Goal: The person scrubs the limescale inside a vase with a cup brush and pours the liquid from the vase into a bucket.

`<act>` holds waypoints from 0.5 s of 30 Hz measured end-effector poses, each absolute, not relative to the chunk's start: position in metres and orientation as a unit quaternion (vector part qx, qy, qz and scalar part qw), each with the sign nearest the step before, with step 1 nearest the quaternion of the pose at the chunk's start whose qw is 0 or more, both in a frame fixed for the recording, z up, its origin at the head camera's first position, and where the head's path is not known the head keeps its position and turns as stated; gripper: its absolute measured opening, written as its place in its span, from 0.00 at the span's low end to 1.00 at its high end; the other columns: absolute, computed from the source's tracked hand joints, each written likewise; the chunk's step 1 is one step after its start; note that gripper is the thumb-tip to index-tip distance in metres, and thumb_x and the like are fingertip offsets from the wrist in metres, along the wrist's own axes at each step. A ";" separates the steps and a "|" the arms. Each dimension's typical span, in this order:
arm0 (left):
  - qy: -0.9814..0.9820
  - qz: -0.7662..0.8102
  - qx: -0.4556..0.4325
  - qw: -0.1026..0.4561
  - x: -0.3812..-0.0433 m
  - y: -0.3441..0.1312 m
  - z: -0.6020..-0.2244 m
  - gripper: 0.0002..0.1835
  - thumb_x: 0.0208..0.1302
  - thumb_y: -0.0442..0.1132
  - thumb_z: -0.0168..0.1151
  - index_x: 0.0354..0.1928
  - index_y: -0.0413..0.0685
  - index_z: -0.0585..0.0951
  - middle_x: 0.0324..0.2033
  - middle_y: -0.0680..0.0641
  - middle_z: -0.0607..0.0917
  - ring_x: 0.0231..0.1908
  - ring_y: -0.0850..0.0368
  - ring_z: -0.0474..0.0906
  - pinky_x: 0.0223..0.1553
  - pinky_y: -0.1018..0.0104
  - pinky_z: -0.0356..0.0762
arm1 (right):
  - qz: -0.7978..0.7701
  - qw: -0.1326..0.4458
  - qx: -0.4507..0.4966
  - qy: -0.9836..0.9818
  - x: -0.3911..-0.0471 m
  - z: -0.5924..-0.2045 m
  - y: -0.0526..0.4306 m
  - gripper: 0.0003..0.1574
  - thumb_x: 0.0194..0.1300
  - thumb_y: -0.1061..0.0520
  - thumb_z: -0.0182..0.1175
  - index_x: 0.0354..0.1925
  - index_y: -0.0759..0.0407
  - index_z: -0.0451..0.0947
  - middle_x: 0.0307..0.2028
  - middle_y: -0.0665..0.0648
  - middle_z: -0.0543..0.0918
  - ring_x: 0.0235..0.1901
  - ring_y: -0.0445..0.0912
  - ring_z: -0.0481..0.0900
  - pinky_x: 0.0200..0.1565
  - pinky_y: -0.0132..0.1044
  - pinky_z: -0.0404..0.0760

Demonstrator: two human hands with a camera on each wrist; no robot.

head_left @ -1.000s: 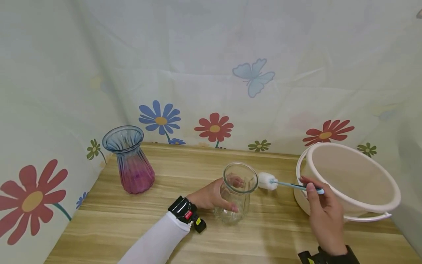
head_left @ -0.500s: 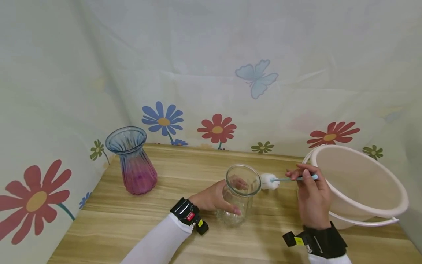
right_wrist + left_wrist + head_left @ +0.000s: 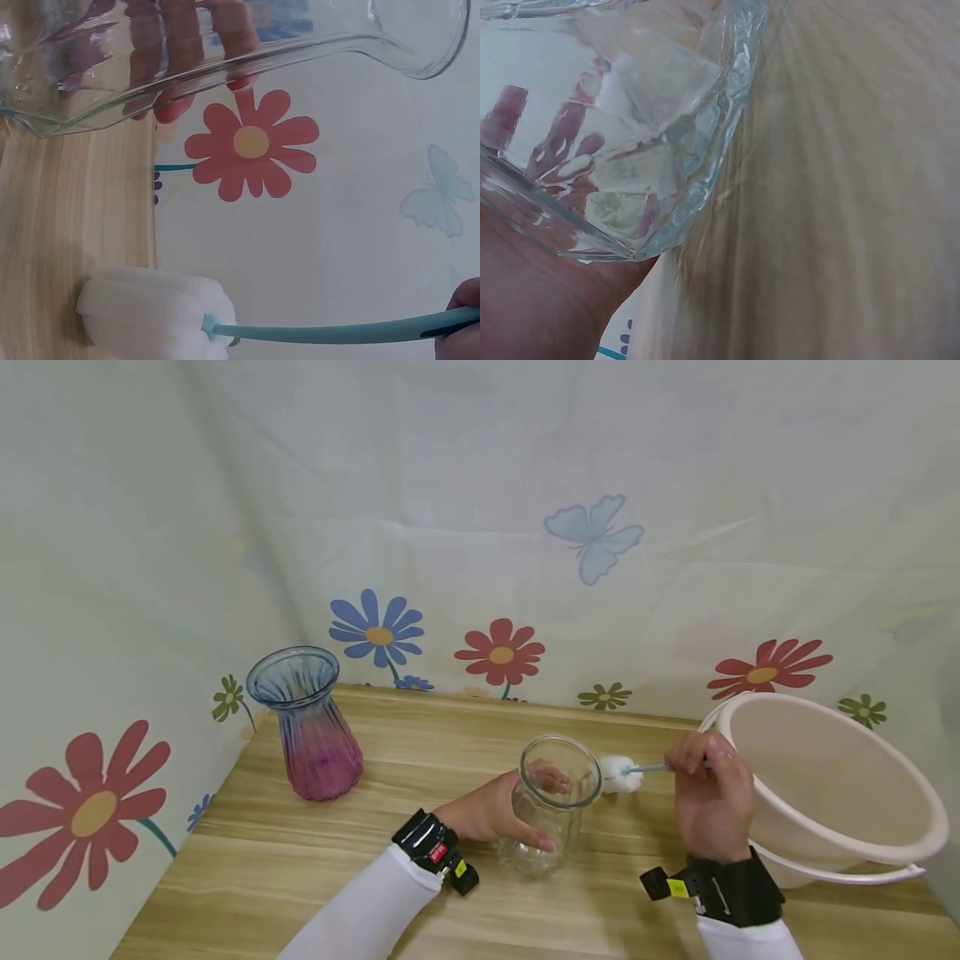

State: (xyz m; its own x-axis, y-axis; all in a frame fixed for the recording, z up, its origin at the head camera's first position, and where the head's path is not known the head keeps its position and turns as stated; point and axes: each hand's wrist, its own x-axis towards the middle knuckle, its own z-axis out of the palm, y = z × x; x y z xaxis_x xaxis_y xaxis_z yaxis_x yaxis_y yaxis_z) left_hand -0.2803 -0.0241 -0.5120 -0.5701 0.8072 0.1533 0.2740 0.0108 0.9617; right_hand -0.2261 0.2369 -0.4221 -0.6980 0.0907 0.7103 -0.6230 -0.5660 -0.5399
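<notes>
My left hand (image 3: 498,810) grips a clear glass vase (image 3: 551,822) around its body, and the vase tilts a little. Its fingers show through the glass in the right wrist view. To the right, my right hand (image 3: 711,789) pinches the light-blue handle (image 3: 337,331) of a sponge bottle brush. The brush's white sponge head (image 3: 621,774) points left, beside the vase's rim in the head view and low near the table in the right wrist view. Ribs and thick facets of the vase's lower part (image 3: 682,150) fill the upper left of the left wrist view.
A blue-to-pink ribbed glass vase (image 3: 318,735) stands at the back left of the wooden table (image 3: 420,735). A pale pink bucket (image 3: 832,852) with its handle lowered is just right of my right hand. A flower-printed cloth (image 3: 450,543) encloses the back and sides.
My right hand has shifted left and turned over the brush handle, its fingers now curled in closer. The left hand keeps its hold on the glass vase. The view has swung slightly left.
</notes>
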 end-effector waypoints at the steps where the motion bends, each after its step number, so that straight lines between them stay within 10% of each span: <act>1: 0.674 0.575 0.402 0.231 -0.280 -0.024 -0.512 0.46 0.57 0.50 0.80 0.74 0.65 0.64 0.71 0.58 0.71 0.72 0.63 0.66 0.78 0.53 0.57 | 0.818 0.211 0.338 -0.414 -0.227 -0.422 0.238 0.25 0.79 0.66 0.25 0.25 0.67 0.60 0.23 0.56 0.61 0.27 0.50 0.58 0.35 0.39 0.55; 15: 0.668 0.574 0.413 0.231 -0.282 -0.024 -0.513 0.48 0.56 0.53 0.80 0.75 0.68 0.61 0.72 0.59 0.70 0.73 0.63 0.65 0.78 0.55 0.57 | 0.815 0.231 0.338 -0.410 -0.213 -0.400 0.232 0.23 0.78 0.65 0.22 0.23 0.65 0.52 0.23 0.55 0.55 0.26 0.49 0.55 0.35 0.39 0.52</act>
